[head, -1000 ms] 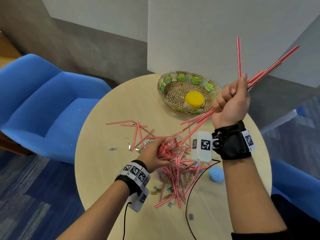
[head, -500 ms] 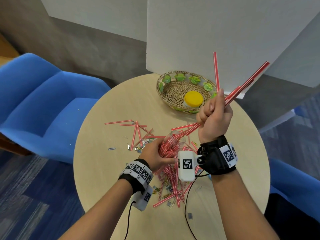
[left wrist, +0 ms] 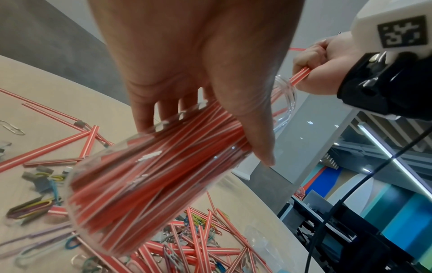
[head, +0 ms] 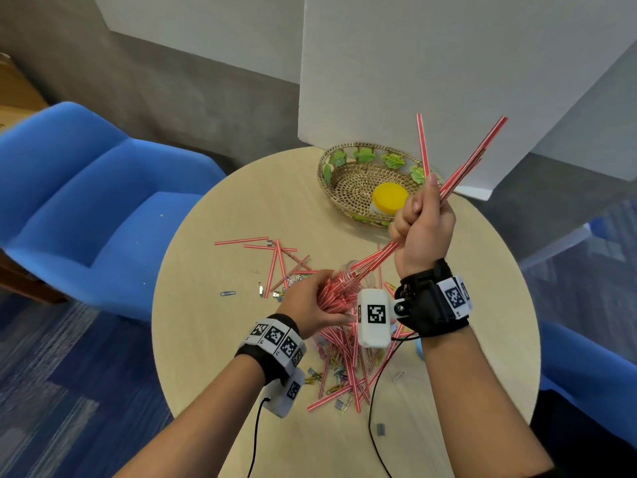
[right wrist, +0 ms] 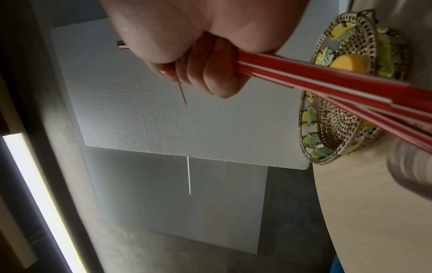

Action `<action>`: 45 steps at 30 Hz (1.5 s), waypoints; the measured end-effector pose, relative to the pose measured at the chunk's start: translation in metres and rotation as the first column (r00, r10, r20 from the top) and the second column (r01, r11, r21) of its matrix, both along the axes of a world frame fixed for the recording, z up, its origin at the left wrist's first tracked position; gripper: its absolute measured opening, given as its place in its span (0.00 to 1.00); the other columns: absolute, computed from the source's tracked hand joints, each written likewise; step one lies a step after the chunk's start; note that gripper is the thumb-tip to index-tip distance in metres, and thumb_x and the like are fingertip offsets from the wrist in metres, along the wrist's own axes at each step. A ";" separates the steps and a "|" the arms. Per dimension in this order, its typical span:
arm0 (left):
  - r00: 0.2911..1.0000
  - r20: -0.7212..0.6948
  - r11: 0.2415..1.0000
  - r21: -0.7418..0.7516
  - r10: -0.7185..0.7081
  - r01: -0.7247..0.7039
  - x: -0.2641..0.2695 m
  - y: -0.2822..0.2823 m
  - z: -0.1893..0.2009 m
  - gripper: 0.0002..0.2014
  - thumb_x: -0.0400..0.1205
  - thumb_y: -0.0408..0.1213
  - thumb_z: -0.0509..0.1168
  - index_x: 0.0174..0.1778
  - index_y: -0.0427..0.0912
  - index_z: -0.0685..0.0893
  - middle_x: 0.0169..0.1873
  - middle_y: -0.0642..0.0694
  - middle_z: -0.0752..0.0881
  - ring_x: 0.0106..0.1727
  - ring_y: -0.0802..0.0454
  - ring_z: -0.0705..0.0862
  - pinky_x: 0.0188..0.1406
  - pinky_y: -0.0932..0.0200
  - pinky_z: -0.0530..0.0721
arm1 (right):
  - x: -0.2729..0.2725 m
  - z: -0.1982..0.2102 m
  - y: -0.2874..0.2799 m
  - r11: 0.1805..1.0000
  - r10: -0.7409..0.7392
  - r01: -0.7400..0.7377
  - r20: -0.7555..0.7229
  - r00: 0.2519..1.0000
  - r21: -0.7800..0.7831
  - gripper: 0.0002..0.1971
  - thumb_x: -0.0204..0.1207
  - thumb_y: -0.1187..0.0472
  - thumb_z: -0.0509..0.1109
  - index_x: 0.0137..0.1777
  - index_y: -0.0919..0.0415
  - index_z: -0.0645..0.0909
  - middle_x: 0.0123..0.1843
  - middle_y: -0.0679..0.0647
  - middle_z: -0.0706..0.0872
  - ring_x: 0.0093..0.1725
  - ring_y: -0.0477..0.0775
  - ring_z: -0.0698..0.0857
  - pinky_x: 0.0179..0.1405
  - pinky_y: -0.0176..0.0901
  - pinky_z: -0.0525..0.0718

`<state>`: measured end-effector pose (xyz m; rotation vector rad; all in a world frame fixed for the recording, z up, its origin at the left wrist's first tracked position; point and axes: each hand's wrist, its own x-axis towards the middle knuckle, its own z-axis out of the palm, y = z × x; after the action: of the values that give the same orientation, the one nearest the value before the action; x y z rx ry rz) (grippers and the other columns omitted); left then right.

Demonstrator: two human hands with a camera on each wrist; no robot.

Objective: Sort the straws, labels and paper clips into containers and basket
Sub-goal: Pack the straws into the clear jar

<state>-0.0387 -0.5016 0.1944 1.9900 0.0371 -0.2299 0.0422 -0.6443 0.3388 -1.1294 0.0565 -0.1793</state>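
Note:
My left hand (head: 310,301) grips a clear plastic jar (left wrist: 145,184), tilted above the table and packed with red-and-white striped straws. My right hand (head: 422,222) is fisted round a bundle of straws (head: 462,167); their lower ends reach into the jar's mouth (left wrist: 286,97), their upper ends fan out over the basket. The right wrist view shows the same bundle of straws (right wrist: 327,79) in the curled fingers (right wrist: 210,77). Loose straws (head: 275,260) and coloured paper clips (head: 339,374) lie scattered on the round wooden table (head: 213,339).
A woven basket (head: 348,177) with green leaf trim stands at the table's far side, holding a yellow-lidded container (head: 389,198). A blue paper clip (head: 227,293) lies alone at the left. Blue chairs (head: 86,208) flank the table. A white board (head: 448,63) stands behind the basket.
My right hand has come down and to the left with the straw bundle, bringing its lower ends into the jar's mouth. The left hand keeps hold of the jar.

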 end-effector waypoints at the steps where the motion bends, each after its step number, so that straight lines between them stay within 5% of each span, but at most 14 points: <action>1: 1.000 0.006 1.000 0.008 -0.001 0.001 0.000 0.000 0.001 0.38 0.61 0.54 0.86 0.65 0.48 0.81 0.53 0.56 0.90 0.52 0.60 0.89 0.58 0.49 0.89 | 0.001 -0.002 0.001 1.000 0.013 -0.013 -0.006 1.000 0.003 0.25 0.89 0.52 0.58 0.27 0.55 0.64 0.24 0.49 0.57 0.18 0.46 0.56 0.19 0.32 0.55; 9: 0.999 0.040 1.000 -0.002 0.005 -0.005 0.000 -0.004 0.007 0.35 0.64 0.50 0.85 0.66 0.47 0.82 0.53 0.56 0.90 0.52 0.61 0.89 0.57 0.52 0.89 | 0.002 -0.018 0.004 0.989 0.145 -0.145 -0.015 0.989 0.003 0.23 0.90 0.54 0.57 0.30 0.57 0.63 0.23 0.48 0.57 0.18 0.47 0.55 0.18 0.33 0.55; 14: 0.996 0.062 0.998 -0.030 0.060 -0.058 0.008 -0.007 0.017 0.36 0.62 0.52 0.86 0.64 0.49 0.81 0.47 0.64 0.85 0.47 0.75 0.83 0.50 0.73 0.83 | -0.013 -0.044 0.011 0.966 0.184 -0.187 -0.033 0.982 -0.177 0.24 0.90 0.54 0.57 0.29 0.58 0.66 0.24 0.51 0.63 0.24 0.53 0.66 0.28 0.44 0.71; 17: 0.996 0.066 0.998 -0.024 0.060 -0.058 0.009 -0.003 0.019 0.37 0.61 0.53 0.86 0.64 0.51 0.80 0.50 0.61 0.87 0.51 0.65 0.87 0.56 0.58 0.87 | -0.017 -0.054 0.010 0.919 0.211 -0.197 0.004 0.977 -0.341 0.24 0.90 0.57 0.56 0.29 0.60 0.67 0.28 0.59 0.71 0.29 0.53 0.73 0.36 0.38 0.78; 21: 0.988 0.096 0.993 -0.030 0.119 -0.116 0.011 0.003 0.021 0.36 0.62 0.54 0.85 0.64 0.54 0.79 0.51 0.60 0.87 0.52 0.61 0.87 0.56 0.58 0.88 | -0.020 -0.065 0.004 0.831 0.268 -0.187 0.082 0.960 -0.524 0.18 0.89 0.61 0.58 0.35 0.63 0.75 0.35 0.60 0.80 0.40 0.43 0.80 0.52 0.31 0.77; 24: 0.983 0.131 0.991 -0.004 0.130 -0.131 0.014 0.006 0.022 0.38 0.63 0.52 0.86 0.68 0.51 0.79 0.53 0.58 0.88 0.53 0.59 0.88 0.57 0.56 0.88 | -0.020 -0.075 0.002 0.799 0.310 -0.240 0.036 0.950 -0.551 0.15 0.89 0.62 0.59 0.43 0.64 0.82 0.41 0.52 0.88 0.48 0.51 0.89 0.55 0.49 0.85; 26: 0.985 0.137 0.994 0.014 0.108 -0.111 0.016 0.008 0.020 0.38 0.63 0.53 0.85 0.68 0.52 0.79 0.54 0.56 0.89 0.53 0.59 0.88 0.57 0.53 0.88 | -0.021 -0.077 0.002 0.769 0.324 -0.263 0.000 0.946 -0.583 0.14 0.88 0.59 0.61 0.43 0.58 0.85 0.42 0.54 0.90 0.48 0.56 0.90 0.55 0.55 0.86; 30: 0.989 0.128 0.995 0.055 0.078 -0.085 0.018 0.011 0.014 0.38 0.62 0.54 0.85 0.67 0.51 0.79 0.53 0.56 0.89 0.52 0.59 0.88 0.56 0.53 0.89 | -0.020 -0.069 -0.006 0.765 0.226 -0.188 -0.017 0.974 -0.616 0.04 0.81 0.62 0.72 0.48 0.57 0.89 0.43 0.48 0.92 0.46 0.42 0.89 0.50 0.33 0.83; 36: 0.996 0.078 0.987 0.155 0.039 -0.051 0.019 0.025 -0.004 0.39 0.60 0.58 0.85 0.66 0.52 0.80 0.53 0.57 0.88 0.51 0.58 0.88 0.56 0.50 0.89 | -0.007 -0.067 -0.035 0.669 0.306 -0.317 -0.140 0.942 -0.672 0.08 0.70 0.58 0.82 0.43 0.59 0.88 0.36 0.55 0.90 0.34 0.52 0.88 0.41 0.49 0.87; 39: 0.997 0.068 0.980 0.195 0.022 -0.035 0.021 0.025 -0.008 0.41 0.60 0.60 0.85 0.67 0.53 0.79 0.54 0.57 0.88 0.52 0.58 0.88 0.57 0.50 0.89 | -0.010 -0.067 -0.034 0.723 0.317 -0.348 -0.162 0.935 -0.597 0.13 0.65 0.58 0.85 0.42 0.64 0.87 0.36 0.58 0.90 0.33 0.56 0.89 0.39 0.49 0.89; 45: 0.998 0.060 0.976 0.218 -0.032 0.018 0.024 0.024 -0.012 0.44 0.59 0.60 0.85 0.70 0.51 0.78 0.56 0.52 0.87 0.54 0.54 0.87 0.59 0.47 0.88 | -0.017 -0.073 -0.025 0.608 0.383 -0.413 -0.205 0.901 -0.678 0.06 0.69 0.64 0.82 0.44 0.58 0.89 0.38 0.51 0.92 0.37 0.52 0.91 0.39 0.44 0.88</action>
<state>-0.0151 -0.4779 0.1821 2.2156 -0.0033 -0.1853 0.0248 -0.6690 0.2657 -1.8998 -0.2603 0.2608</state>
